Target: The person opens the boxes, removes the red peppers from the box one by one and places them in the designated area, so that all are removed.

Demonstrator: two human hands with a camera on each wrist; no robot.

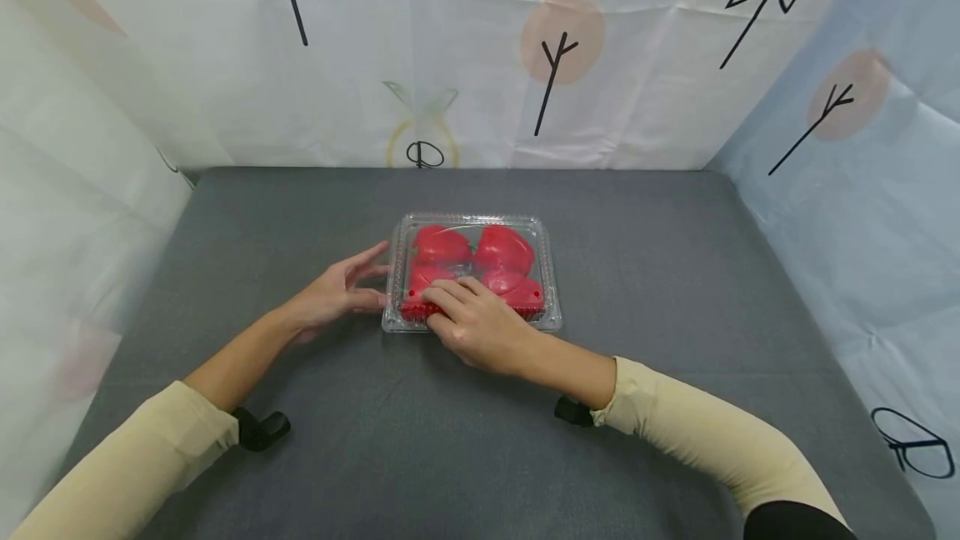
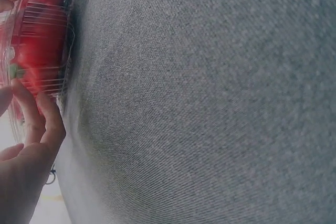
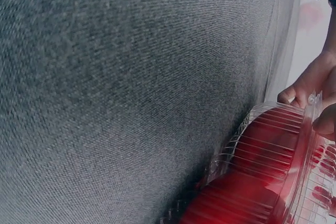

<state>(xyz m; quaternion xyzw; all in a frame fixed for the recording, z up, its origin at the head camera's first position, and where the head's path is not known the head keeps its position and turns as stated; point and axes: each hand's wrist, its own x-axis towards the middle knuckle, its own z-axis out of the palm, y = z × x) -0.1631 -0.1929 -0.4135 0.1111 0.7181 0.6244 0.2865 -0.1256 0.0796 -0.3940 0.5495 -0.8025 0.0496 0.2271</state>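
Observation:
A clear plastic clamshell box [image 1: 552,282] sits closed on the grey table, with several glossy red rounded items [image 1: 504,250] inside. In the left wrist view a small green bit [image 2: 17,71] shows among the red. My left hand [image 1: 330,294] is at the box's left side, its fingers spread and fairly straight, with fingertips [image 2: 43,98] right at the ribbed wall. At the front, my right hand [image 1: 480,327] has its fingers curled over the lid and its thumb [image 3: 325,121] at the rim, pinching the front edge left of centre.
The grey cloth-covered table [image 1: 637,273] extends around the box. White printed curtains [image 1: 480,65] hang behind it and at the left, and a bluish one [image 1: 885,232] hangs at the right. Black wrist straps [image 1: 258,430] hang below both cream sleeves [image 1: 690,415].

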